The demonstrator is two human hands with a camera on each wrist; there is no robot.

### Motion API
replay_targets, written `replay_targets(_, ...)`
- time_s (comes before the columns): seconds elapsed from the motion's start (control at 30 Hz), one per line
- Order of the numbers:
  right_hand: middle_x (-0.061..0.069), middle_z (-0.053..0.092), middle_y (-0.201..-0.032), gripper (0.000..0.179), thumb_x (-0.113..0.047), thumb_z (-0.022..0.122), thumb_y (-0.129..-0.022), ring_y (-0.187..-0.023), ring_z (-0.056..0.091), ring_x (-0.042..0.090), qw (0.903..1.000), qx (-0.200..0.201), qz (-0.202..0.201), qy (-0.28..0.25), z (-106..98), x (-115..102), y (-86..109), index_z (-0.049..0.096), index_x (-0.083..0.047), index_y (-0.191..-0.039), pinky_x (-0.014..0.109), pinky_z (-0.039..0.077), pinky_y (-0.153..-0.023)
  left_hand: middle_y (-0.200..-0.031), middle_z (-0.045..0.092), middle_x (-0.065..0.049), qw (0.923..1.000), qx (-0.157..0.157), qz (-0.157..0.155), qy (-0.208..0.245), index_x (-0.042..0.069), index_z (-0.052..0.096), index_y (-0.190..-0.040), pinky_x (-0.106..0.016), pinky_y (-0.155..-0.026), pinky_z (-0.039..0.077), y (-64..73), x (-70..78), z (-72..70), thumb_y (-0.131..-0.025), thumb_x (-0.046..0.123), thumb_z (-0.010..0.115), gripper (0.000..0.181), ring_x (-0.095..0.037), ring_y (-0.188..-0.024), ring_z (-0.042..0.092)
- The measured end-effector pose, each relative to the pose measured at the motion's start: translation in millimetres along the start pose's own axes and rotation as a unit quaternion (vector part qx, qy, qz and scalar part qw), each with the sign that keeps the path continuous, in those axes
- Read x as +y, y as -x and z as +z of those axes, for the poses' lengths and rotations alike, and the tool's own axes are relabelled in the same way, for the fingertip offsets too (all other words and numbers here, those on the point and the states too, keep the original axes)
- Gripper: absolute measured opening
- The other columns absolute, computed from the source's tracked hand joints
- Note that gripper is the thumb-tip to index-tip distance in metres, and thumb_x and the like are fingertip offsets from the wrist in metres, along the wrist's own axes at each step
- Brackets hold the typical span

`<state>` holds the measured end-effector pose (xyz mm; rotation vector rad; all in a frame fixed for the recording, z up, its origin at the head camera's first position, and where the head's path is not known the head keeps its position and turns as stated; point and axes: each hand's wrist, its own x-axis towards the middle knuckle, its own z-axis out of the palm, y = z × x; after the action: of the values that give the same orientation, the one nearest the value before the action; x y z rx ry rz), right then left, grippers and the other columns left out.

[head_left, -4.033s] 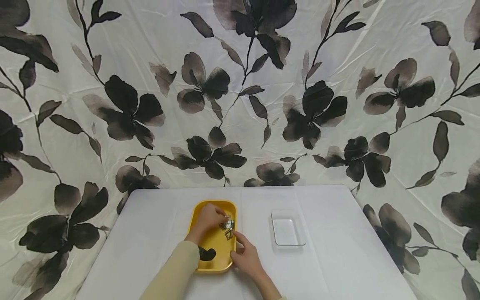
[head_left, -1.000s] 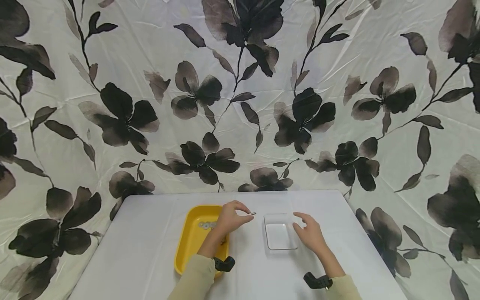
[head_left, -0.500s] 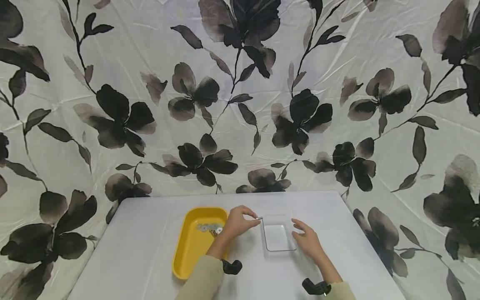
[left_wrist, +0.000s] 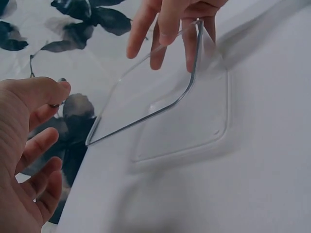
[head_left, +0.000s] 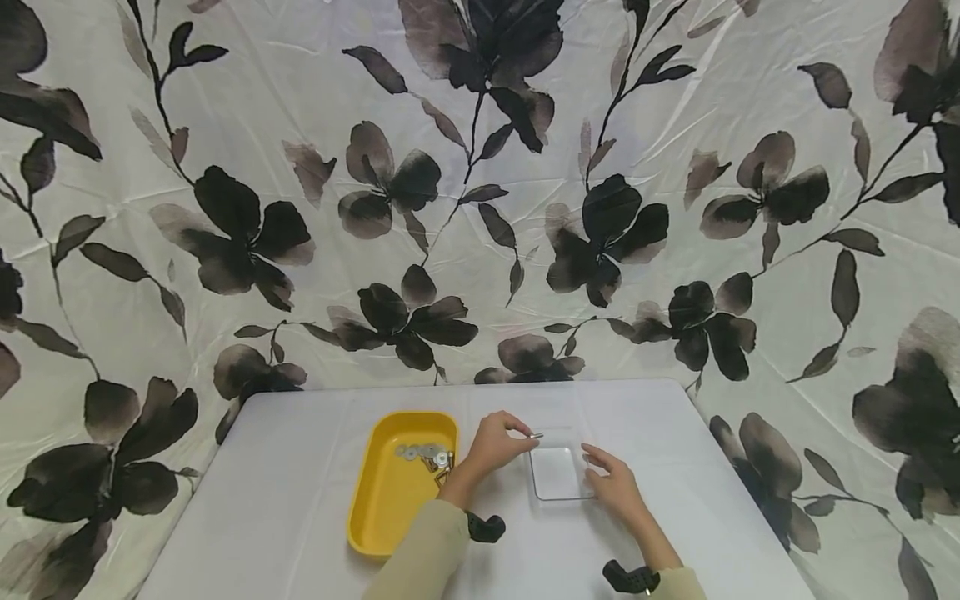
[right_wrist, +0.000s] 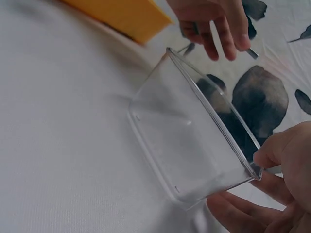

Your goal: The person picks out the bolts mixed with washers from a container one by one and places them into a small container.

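Observation:
My left hand (head_left: 497, 446) pinches a short metal rod (head_left: 537, 435) between thumb and fingertips, over the back left edge of a clear plastic box (head_left: 564, 499). The rod's exact kind is too small to tell; in the right wrist view the rod (right_wrist: 252, 53) shows as a grey stub past the fingertips. At the box's right side, my right hand (head_left: 619, 490) holds the wall, thumb at the rim and fingers along the outside in the right wrist view. No contents show inside the box (left_wrist: 180, 145) in the left wrist view.
A yellow tray (head_left: 382, 508) lies left of the box, partly behind the left forearm. In it are several flat washers (head_left: 414, 452) and a heap of small metal pieces (head_left: 441, 473). The white table (head_left: 285, 475) ends at a floral cloth (head_left: 480, 208) behind.
My left hand has left the tray and carried the metal rod rightward to the box. My right hand has moved from the tray's edge to the box's right side and now holds it.

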<state>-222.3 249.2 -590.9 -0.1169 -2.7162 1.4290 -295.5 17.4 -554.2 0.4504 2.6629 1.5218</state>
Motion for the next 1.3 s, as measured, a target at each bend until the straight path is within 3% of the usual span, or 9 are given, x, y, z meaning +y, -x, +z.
replay_targets(0.2, 0.022, 0.057, -0.129, 0.043, -0.008, 0.057, -0.093, -0.090, 0.067, 0.026, 0.9988, -0.007, 0.027, -0.041, 2.6, 4.6, -1.2, 0.056, -0.010, -0.136, 0.029, 0.054, -0.058, -0.091, 0.063, 0.006, 0.9999, 0.008, -0.014, -0.005, 0.019, 0.076, -0.077, -0.044, -0.086, 0.046, -3.0, 0.3, 13.5, -0.076, 0.028, 0.082, 0.011, -0.030, -0.102, 0.059)
replay_targets(0.6, 0.020, 0.060, -0.127, 0.042, -0.010, 0.057, -0.094, -0.093, 0.067, 0.027, 0.9975, -0.013, 0.038, -0.058, 3.6, 11.1, -6.9, 0.056, -0.010, -0.136, 0.030, 0.055, -0.059, -0.094, 0.061, 0.007, 0.9996, 0.011, -0.019, -0.015, 0.021, 0.074, -0.075, -0.040, -0.083, 0.047, -8.7, 8.2, 29.3, -0.077, 0.028, 0.082, 0.011, -0.020, -0.096, 0.058)
replay_targets(0.83, 0.020, 0.060, -0.126, 0.042, -0.010, 0.057, -0.094, -0.094, 0.067, 0.028, 0.9969, -0.020, 0.042, -0.063, 2.5, 10.7, -4.5, 0.056, -0.010, -0.136, 0.031, 0.055, -0.060, -0.095, 0.062, 0.007, 0.9998, 0.002, -0.015, -0.012, 0.021, 0.074, -0.075, -0.042, -0.087, 0.047, -11.3, 12.3, 36.0, -0.076, 0.029, 0.083, 0.011, -0.028, -0.103, 0.059)
replay_targets(1.3, 0.021, 0.060, -0.126, 0.040, -0.009, 0.057, -0.095, -0.091, 0.067, 0.027, 0.9957, -0.026, 0.043, -0.078, -0.1, 7.4, -2.4, 0.057, -0.010, -0.135, 0.033, 0.056, -0.061, -0.105, 0.068, 0.003, 0.9997, -0.017, 0.001, -0.016, 0.022, 0.077, -0.084, -0.044, -0.089, 0.046, -13.1, 18.1, 47.8, -0.079, 0.027, 0.080, 0.008, -0.024, -0.106, 0.058)
